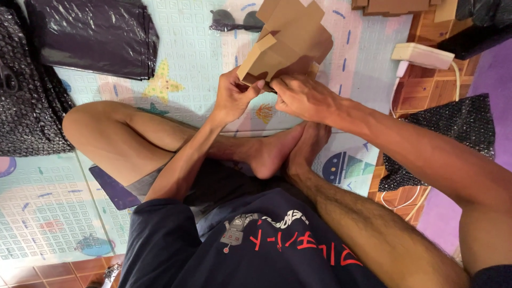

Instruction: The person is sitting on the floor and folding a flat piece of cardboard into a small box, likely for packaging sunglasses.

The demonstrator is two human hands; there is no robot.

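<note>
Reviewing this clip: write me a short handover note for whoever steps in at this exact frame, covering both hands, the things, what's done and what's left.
Left hand: gripping the lower left edge of the brown cardboard piece, thumb on the flap.
Right hand: pinching the same piece at its lower edge, close beside the left.
Things: the cardboard is held above the patterned play mat; more flat cardboard lies at the top right; black bags at the top left.
Done: the piece is partly folded, with flaps bent up.
Left: it is not yet a closed box; flaps stand open.
</note>
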